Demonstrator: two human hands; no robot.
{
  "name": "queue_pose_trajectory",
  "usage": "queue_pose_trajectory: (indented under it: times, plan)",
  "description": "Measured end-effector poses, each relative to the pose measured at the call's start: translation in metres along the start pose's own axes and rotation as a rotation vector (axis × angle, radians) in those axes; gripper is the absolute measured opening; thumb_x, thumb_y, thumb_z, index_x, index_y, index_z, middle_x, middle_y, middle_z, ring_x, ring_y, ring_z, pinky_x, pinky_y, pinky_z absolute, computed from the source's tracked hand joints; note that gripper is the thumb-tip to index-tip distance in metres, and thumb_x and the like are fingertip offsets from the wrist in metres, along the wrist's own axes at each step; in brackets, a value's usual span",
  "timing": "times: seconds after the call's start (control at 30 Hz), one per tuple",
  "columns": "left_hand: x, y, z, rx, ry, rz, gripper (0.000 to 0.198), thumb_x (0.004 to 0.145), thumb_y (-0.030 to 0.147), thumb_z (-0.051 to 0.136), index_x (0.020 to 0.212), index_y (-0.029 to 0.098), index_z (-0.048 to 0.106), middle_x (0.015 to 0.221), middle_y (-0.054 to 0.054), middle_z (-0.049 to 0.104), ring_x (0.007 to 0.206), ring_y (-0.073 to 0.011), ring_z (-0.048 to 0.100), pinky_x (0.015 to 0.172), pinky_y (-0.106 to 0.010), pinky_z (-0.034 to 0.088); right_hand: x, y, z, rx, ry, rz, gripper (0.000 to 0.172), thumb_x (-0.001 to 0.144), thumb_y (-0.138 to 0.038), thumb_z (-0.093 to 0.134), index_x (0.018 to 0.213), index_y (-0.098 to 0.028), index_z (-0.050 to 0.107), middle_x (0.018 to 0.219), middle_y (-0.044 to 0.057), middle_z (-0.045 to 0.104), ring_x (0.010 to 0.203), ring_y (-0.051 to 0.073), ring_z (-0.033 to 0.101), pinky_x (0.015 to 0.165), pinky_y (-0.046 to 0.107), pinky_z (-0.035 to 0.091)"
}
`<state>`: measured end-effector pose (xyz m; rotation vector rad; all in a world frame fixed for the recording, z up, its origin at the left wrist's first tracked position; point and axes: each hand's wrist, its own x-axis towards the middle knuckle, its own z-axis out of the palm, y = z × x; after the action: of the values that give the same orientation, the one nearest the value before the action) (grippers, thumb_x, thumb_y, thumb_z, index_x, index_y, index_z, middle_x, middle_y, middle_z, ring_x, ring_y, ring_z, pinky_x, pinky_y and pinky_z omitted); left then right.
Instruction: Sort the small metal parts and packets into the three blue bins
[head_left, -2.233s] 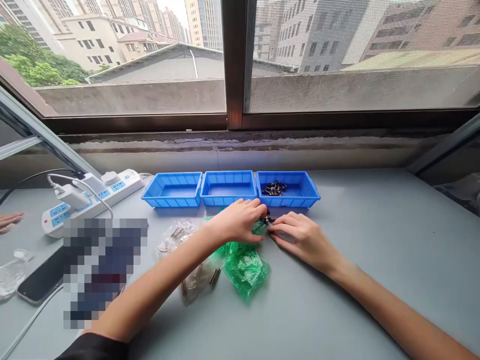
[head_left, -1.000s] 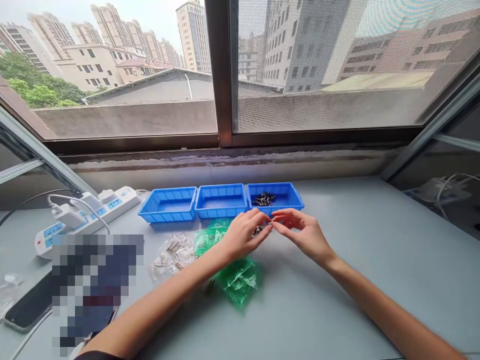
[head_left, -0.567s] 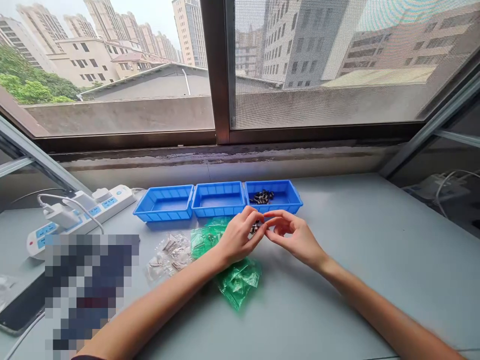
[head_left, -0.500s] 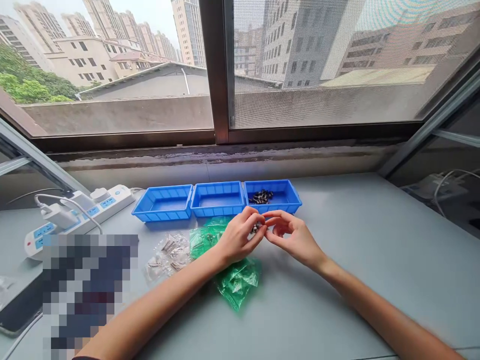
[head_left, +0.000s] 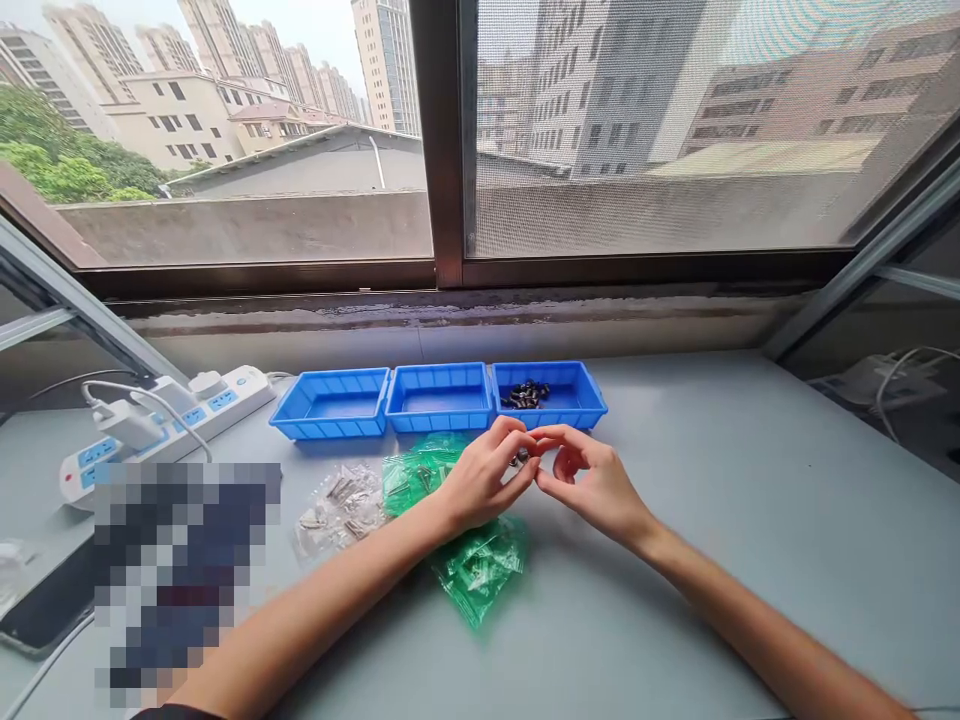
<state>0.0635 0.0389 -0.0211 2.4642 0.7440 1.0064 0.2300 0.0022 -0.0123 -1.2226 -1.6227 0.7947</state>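
Having closed in, the left hand [head_left: 484,475] is grasping a dark part [head_left: 521,457] just in front of the right tray [head_left: 579,396], while the right hand [head_left: 589,475] is touching its fingertips — right grip too hidden to tell — so both are working at one spot.

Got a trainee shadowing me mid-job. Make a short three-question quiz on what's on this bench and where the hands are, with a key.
1. Multiple choice: which of the blue trays holds a pile of dark parts? As pictured: A) left B) middle C) right
2. True or false: the two hands are wide apart.
3. Fill in: the plastic bag partly hidden by the left hand is coloured ____.

Key: 1. C. 2. False; the left hand and right hand are close together at a small dark part. 3. Green.
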Motion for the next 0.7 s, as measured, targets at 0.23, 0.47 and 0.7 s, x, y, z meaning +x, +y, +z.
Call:
queue_pose_trajectory:
  times: [0.23, 0.47, 0.7]
  plan:
    - [-0.0005, -0.0006, 0.0021, -0.003, 0.061, -0.003, 0.015, 0.098, 0.029, 0.037, 0.095, 0.020, 0.049, 0.101, -0.006, 0.053, 0.084, -0.0139, 0.057, 0.074, -0.028, 0.051, -0.0002, -0.0048, 0.0016, -0.021, 0.063, -0.044, 0.022, 0.074, -0.029, 0.062, 0.093, -0.020, 0.067, 0.071, 0.000, 0.068, 0.042, 0.009, 0.048, 0.044, 0.024, 0.049]
    - [-0.0012, -0.0016, 0.0030, 0.008, 0.082, -0.074, 0.017, 0.098, 0.031, 0.034, 0.094, 0.021, 0.047, 0.100, -0.005, 0.050, 0.072, -0.0114, 0.053, 0.070, -0.028, 0.050, 0.0018, -0.0032, -0.0021, -0.037, 0.059, -0.150, 0.022, 0.086, -0.036, 0.057, 0.092, -0.023, 0.073, 0.082, 0.003, 0.066, 0.052, 0.011, 0.055, 0.047, 0.025, 0.051]
    - [-0.0021, 0.0009, 0.0025, -0.008, 0.127, -0.073, 0.009, 0.095, 0.027, 0.036, 0.101, 0.021, 0.041, 0.103, -0.006, 0.049, 0.070, -0.0113, 0.052, 0.068, -0.029, 0.049, 0.0051, 0.0018, -0.0032, 0.036, 0.104, -0.005, 0.033, 0.080, -0.051, 0.064, 0.088, -0.020, 0.073, 0.068, 0.002, 0.065, 0.044, 0.011, 0.050, 0.043, 0.026, 0.047]
